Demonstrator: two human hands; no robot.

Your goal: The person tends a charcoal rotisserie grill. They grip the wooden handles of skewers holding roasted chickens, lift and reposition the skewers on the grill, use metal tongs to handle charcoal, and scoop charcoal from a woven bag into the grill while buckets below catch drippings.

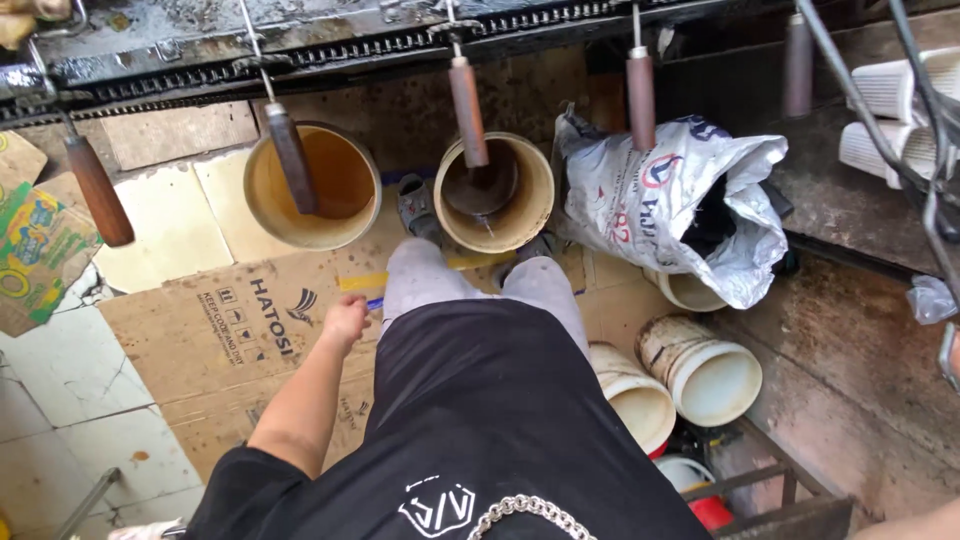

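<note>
The left hand (pixel 345 322) is hanging with fingers curled shut on nothing, above the flattened cardboard (pixel 215 335) covering the cracked tile floor (pixel 60 370). The right hand is sitting out of view. I reckon a careless step could be tipping the orange-stained bucket (pixel 312 187) or the dark-filled bucket (pixel 493 192) under the dangling dipping rods (pixel 467 110).

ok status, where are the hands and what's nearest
Left hand loosely closed, empty, hanging at the side over flattened cardboard. Right hand out of view. Nearest: two open buckets ahead, hanging rods above them.
</note>
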